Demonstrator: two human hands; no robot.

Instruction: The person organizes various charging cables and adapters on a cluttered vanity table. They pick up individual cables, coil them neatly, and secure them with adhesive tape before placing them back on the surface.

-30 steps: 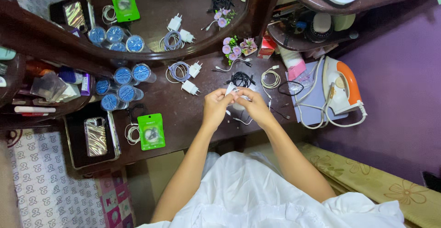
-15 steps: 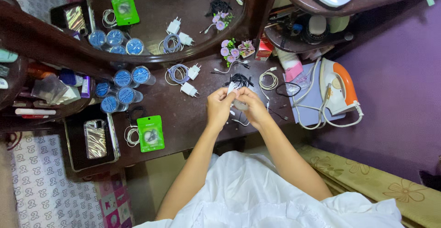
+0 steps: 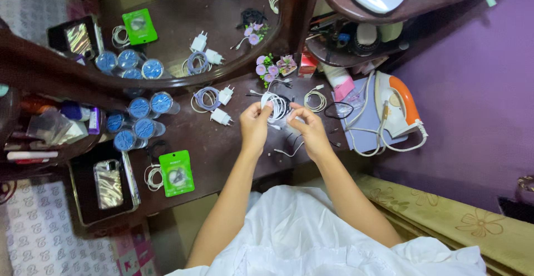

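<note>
1. Holding a coiled white cable (image 3: 276,108) above the middle of the dressing table (image 3: 222,142), near its back edge.
2. Pinching the coil with left hand (image 3: 255,124), fingers closed on it.
3. Gripping the coil's other side with right hand (image 3: 307,128), fingers curled shut.
4. Lying just beyond: black cables (image 3: 286,95), white chargers (image 3: 221,117).

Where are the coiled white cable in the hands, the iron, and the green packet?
coiled white cable (image 3: 276,108), head view, on the loops between the hands
iron (image 3: 399,109), head view, on its white and orange body
green packet (image 3: 176,173), head view, on its middle
</note>
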